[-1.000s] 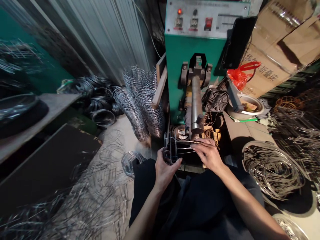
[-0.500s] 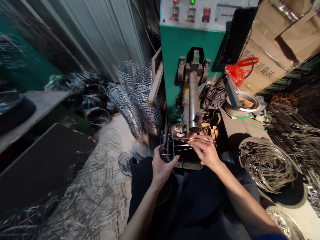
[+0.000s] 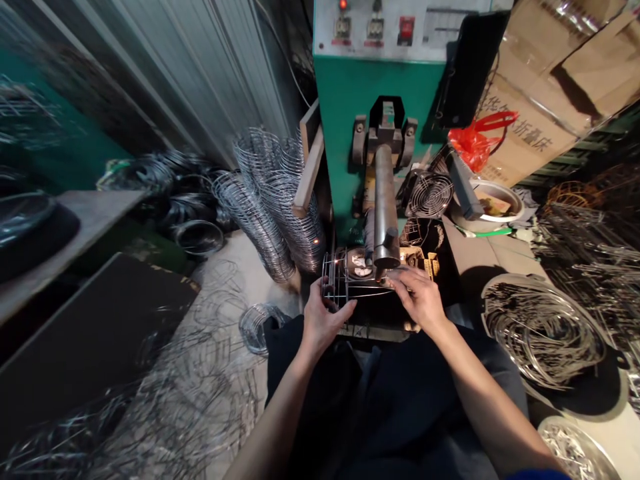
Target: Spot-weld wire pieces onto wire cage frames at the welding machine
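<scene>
My left hand (image 3: 324, 319) is closed around a small round wire frame (image 3: 336, 283), thumb along its near side. Thin wires run from that frame to the right, under the spot welder's upper arm (image 3: 386, 207). Beside the tip below this arm, my right hand (image 3: 419, 297) pinches a thin metal wire (image 3: 377, 287); its fingertips partly hide the grip. The green spot welder (image 3: 335, 133) stands straight ahead, with a red lamp (image 3: 343, 5) lit on its panel.
Stacked wire rings (image 3: 270, 213) stand left of the machine. A basin of wire pieces (image 3: 543, 333) sits at my right, near a white bowl (image 3: 510, 200) and a cardboard box (image 3: 535, 113). Loose wires (image 3: 200, 373) cover the floor at left.
The bright spark at the welding tip has gone, and small glowing specks show farther left. The green panel lamp has gone dark. My right hand has shifted slightly right; the left keeps its hold.
</scene>
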The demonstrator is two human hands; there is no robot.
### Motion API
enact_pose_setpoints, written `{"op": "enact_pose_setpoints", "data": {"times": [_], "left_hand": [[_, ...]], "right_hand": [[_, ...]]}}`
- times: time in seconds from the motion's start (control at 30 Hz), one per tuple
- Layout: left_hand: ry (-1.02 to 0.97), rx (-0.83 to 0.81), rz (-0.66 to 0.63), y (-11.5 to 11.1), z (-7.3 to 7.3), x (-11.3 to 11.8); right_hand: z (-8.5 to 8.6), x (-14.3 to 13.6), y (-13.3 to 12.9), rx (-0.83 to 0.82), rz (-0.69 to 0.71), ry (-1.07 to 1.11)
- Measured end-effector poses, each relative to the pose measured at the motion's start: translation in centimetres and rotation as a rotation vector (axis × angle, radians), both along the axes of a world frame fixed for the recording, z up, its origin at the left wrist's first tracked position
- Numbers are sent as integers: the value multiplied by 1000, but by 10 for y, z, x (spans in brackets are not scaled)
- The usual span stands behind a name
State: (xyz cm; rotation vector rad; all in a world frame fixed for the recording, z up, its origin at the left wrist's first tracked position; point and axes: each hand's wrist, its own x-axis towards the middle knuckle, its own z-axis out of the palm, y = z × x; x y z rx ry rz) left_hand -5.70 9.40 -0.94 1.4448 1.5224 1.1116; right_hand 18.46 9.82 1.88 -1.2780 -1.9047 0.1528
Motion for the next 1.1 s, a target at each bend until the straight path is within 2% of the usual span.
{"op": "enact_pose_setpoints", "data": {"times": [0.07,0.13,0.3,0.4,0.5,0.57,0.63,0.67,0.73,0.83,0.9,1.0,1.1], "left_hand": [[57,88,-15,-9,-5,-3],[112,154,-7,-19,-16,-4],[123,128,89,-40,-48,6],[159,99,127,-55,-47,5],[124,-51,-4,-80,-30,-11],[50,-209,-181,-95,-16,-28],[-46,-384,-370,-104,-6,-40],[-110,-470,-465,-106,-4,-44],[-256,-628,-633,-109,-5,-43],[-413,-786,-791,-115,-19,-32],[-409,-819,-867,-121,-30,-28],[-258,-744,-945,-131,-42,-29],[-110,-632,-979,-141,-47,-33]], "right_hand": [[-1,8,-6,-41,8,82],[-3,15,-12,-94,-28,167],[-3,30,-24,-125,-179,242],[-3,59,-40,-87,-299,156],[-15,121,-76,-166,-520,-4],[-31,172,-117,-334,-713,-141],[-52,220,-169,-560,-905,-246],[-64,239,-197,-664,-1016,-262],[-90,266,-252,-837,-1101,-251],[-135,278,-317,-1039,-1147,-199],[-165,272,-343,-1151,-1192,-161],[-199,265,-363,-1231,-1246,-123],[-215,269,-372,-1257,-1251,-97]]}}
